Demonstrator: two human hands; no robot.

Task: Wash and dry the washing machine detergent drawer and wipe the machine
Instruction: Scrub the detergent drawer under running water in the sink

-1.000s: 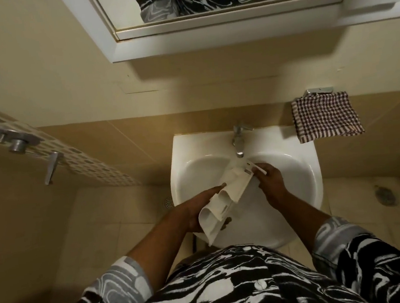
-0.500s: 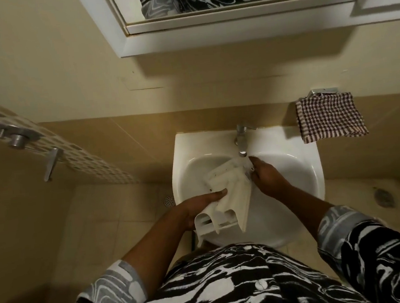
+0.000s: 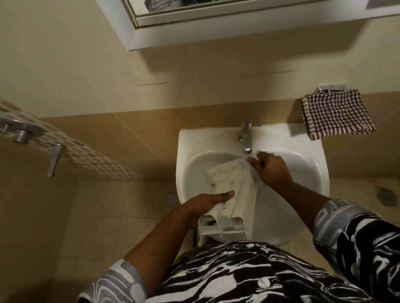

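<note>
The white plastic detergent drawer [image 3: 231,187] lies slanted over the white sink [image 3: 300,166], its far end under the chrome tap [image 3: 246,137] and its front panel over the sink's near rim. My left hand [image 3: 208,201] holds the drawer's left side near its middle, fingers laid flat along it. My right hand [image 3: 270,169] grips the drawer's far right corner just below the tap spout, fingers curled round the edge. Whether water runs from the tap is unclear.
A brown-and-white checked cloth [image 3: 337,113] hangs from a metal hook on the wall to the right of the sink. A white-framed mirror cabinet [image 3: 242,22] juts out above. A metal lever handle [image 3: 53,159] sits on the left wall. Beige floor tiles lie below.
The drawer has turned from a steep slant to lie flatter, its far end brought up under the tap. My right hand moved up toward the spout; my left stayed on the drawer.
</note>
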